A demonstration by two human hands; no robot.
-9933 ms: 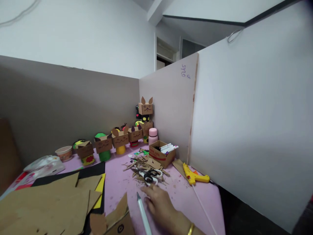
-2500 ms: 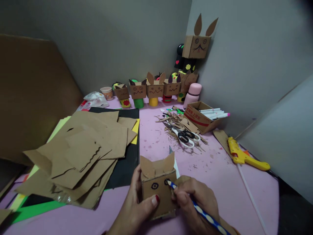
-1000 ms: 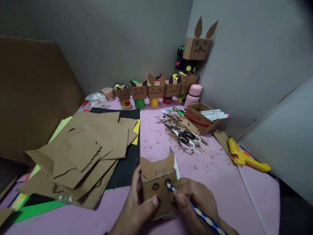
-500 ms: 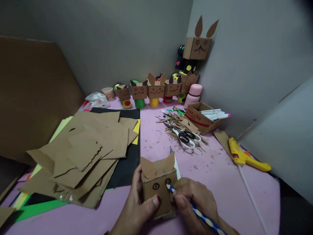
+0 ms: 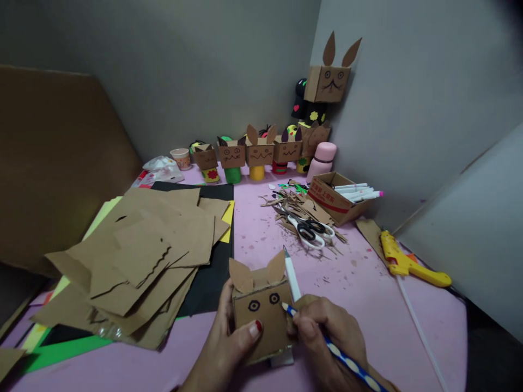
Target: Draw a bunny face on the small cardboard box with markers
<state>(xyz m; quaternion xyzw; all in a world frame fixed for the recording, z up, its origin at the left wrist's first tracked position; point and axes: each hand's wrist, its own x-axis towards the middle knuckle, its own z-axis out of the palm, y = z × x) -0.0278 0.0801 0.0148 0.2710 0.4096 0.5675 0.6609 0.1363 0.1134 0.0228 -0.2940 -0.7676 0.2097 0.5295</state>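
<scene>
**Left hand [image 5: 224,342] holds an eared box [image 5: 267,329]; right hand [image 5: 333,332] holds a pencil [image 5: 345,359]**

A pink table [image 5: 388,332] runs back to grey walls [image 5: 163,76]; its right edge falls away to darkness just past a yellow glue gun [image 5: 402,260]. Pink surface stretches between the right hand and the glue gun. To the left, cardboard sheets [image 5: 151,245] spread over black paper [image 5: 208,286], near the left hand.

Six box-headed figures [image 5: 260,155] stand at the back: five in a row, one higher in the corner. There is one cup [image 5: 181,158], one bottle [image 5: 322,163] and one carton [image 5: 330,199] of several markers. Scissors [image 5: 306,228] lie on scraps [image 5: 296,200], their number unclear.

The box, front and centre, has two ears and two ringed eyes. The left hand wraps it snugly, thumb across its front, fingers behind. The right hand pinches the pencil near its point, shaft slanting down to the right. The tip sits just beside the right eye; contact is hard to tell.
</scene>
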